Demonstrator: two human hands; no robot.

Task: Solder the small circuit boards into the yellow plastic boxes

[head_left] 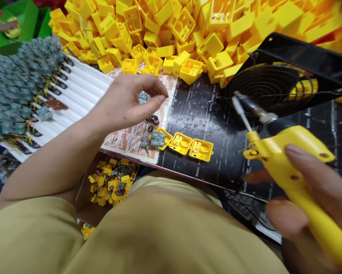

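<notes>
My right hand (310, 201) is wrapped round the handle of a yellow soldering gun (276, 152), whose metal tip points up and left in front of a black fan. My left hand (131, 97) hovers above the bench, thumb and forefinger tips brought together; whatever is between them, if anything, is too small to make out. Just below it a green circuit board (157, 139) rests against a row of open yellow plastic cases, including a middle case (181, 143) and a right-hand case (201, 149). A small dark round part (154, 120) with wire lies under my left hand.
A large heap of yellow cases (156, 34) fills the back. The black fan (262, 83) stands tilted at right. On the left, white corrugated sheeting (82, 82) carries many wired circuit boards (22, 83). A box of yellow assemblies (111, 182) sits below the bench edge.
</notes>
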